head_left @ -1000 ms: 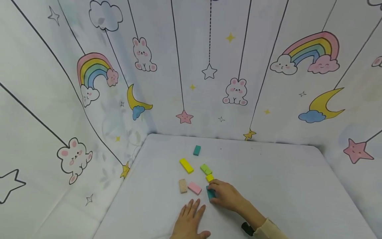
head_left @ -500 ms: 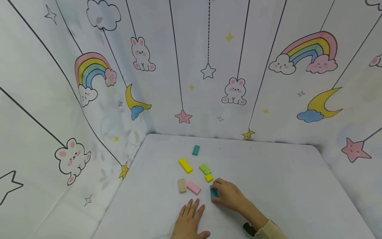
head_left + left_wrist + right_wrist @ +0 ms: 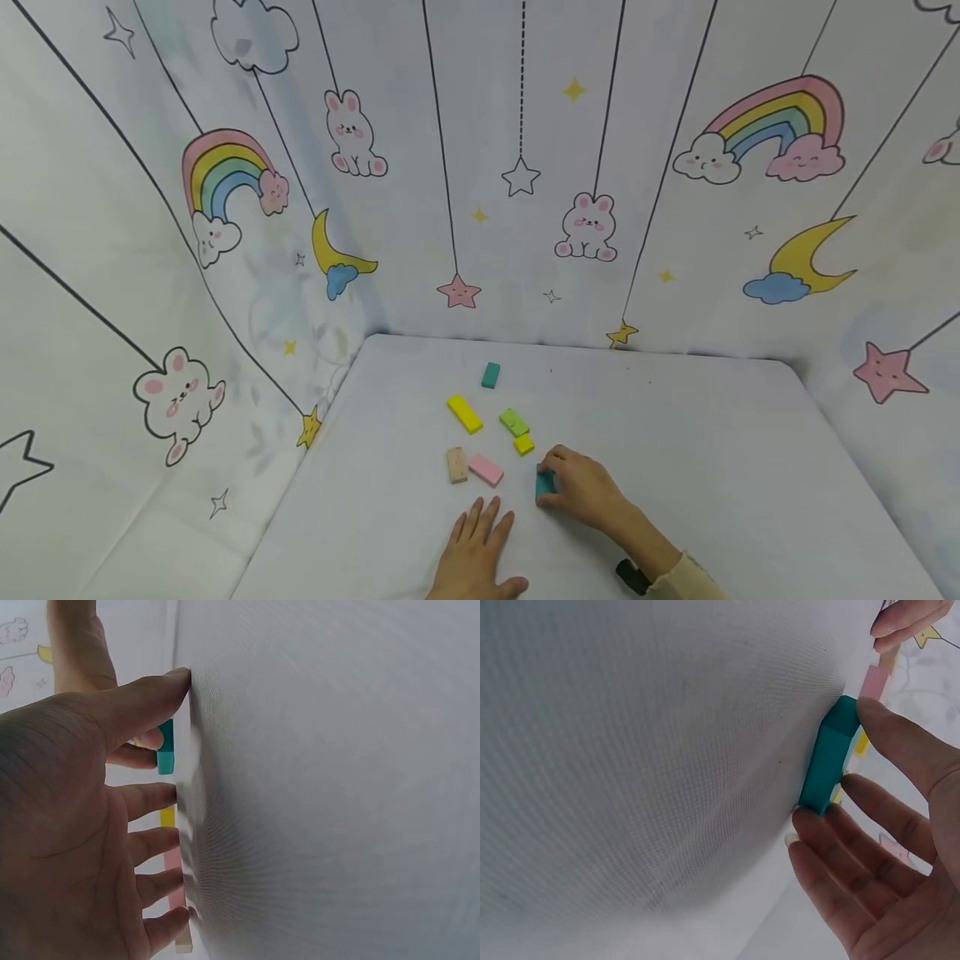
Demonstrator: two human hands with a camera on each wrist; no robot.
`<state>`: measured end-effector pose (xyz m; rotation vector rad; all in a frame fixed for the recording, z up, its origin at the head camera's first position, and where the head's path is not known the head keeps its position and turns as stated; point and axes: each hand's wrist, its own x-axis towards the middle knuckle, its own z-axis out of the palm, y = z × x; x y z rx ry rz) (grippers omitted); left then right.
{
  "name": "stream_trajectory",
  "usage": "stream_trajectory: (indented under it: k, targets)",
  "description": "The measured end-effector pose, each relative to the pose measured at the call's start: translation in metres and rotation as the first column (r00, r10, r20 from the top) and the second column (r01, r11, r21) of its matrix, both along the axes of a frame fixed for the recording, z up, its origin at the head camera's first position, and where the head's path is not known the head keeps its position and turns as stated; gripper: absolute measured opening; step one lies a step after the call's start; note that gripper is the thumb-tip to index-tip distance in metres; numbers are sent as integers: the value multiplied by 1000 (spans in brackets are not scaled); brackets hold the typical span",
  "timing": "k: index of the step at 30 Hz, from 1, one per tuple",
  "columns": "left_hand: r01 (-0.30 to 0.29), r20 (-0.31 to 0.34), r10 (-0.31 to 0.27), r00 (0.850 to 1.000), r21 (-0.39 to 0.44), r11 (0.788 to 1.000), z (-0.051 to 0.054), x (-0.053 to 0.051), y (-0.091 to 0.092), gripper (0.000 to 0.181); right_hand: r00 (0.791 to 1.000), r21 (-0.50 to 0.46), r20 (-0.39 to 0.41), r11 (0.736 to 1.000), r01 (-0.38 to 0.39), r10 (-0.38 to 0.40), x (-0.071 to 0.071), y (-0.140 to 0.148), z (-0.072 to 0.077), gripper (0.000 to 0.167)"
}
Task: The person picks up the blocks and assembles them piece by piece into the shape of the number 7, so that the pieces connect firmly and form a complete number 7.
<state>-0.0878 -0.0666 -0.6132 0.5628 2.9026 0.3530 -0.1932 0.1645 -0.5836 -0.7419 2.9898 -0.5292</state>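
Note:
My right hand point(image 3: 583, 490) holds a teal block point(image 3: 544, 485) on the white table, its thumb at one end and fingertips at the other. In the right wrist view the long side of this teal block point(image 3: 826, 761) faces the camera. Fingers spread, my left hand point(image 3: 474, 557) rests on the tabletop near the front. Just beyond it lie a pink block point(image 3: 486, 469) and a plain wooden block point(image 3: 457, 465). A small yellow block point(image 3: 523, 444) sits against a light green block point(image 3: 514, 422), left of and beyond my right hand.
Farther back on the table point(image 3: 712, 467) are a long yellow block point(image 3: 465, 414) and a second, smaller teal block point(image 3: 491, 375). A white cloth wall point(image 3: 495, 250) printed with rainbows, rabbits and stars rises behind the table's far edge and along its sides.
My right hand has slid the teal block a little to the right, widening the gap to the pink block. The left hand stays in place. The head view has shifted slightly.

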Motion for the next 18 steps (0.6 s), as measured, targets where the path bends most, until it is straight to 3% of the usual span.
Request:
stream_trajectory:
  k: [8,18]
  targets:
    - [4,-39,-4,999,1,1000,0,1,-1,91,999,12,-29,1000,25,-25,4,4,3,44]
    - [9,-22,-9,1000,23,1000,-3,0,-1,90,998,22,-33,998,59,-58,8,9,3,45]
